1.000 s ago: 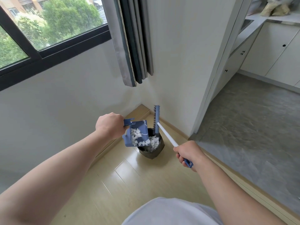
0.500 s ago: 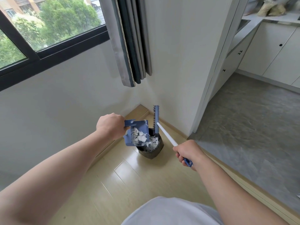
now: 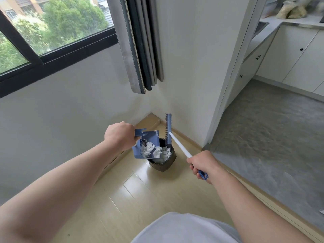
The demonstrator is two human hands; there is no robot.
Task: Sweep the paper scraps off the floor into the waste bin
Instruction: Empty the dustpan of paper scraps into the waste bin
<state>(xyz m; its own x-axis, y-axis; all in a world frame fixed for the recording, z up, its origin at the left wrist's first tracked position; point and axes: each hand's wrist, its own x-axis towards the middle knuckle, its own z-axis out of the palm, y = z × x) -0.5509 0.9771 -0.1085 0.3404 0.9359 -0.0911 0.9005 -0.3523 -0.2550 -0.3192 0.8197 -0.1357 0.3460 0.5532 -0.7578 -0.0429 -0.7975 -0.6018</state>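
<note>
While our left hand (image 3: 121,135) grips the blue dustpan (image 3: 146,144) tilted over the dark waste bin (image 3: 162,162) in the corner, white paper scraps (image 3: 154,151) spilling from pan to bin, our right hand (image 3: 201,163) closes around the broom (image 3: 177,142) (1 white handle, blue head upright).

white walls (image 3: 70,106) | wood floor (image 3: 140,193) | window (image 3: 52,27) | grey curtain (image 3: 138,44) | white cabinets (image 3: 298,57)

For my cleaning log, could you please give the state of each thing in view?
Left hand: shut on dustpan.
Dustpan: tipped over bin, scraps sliding out.
Waste bin: upright, holding paper scraps.
Right hand: shut on broom.
Broom: raised, head above bin.
Curtain: drawn aside.
</note>
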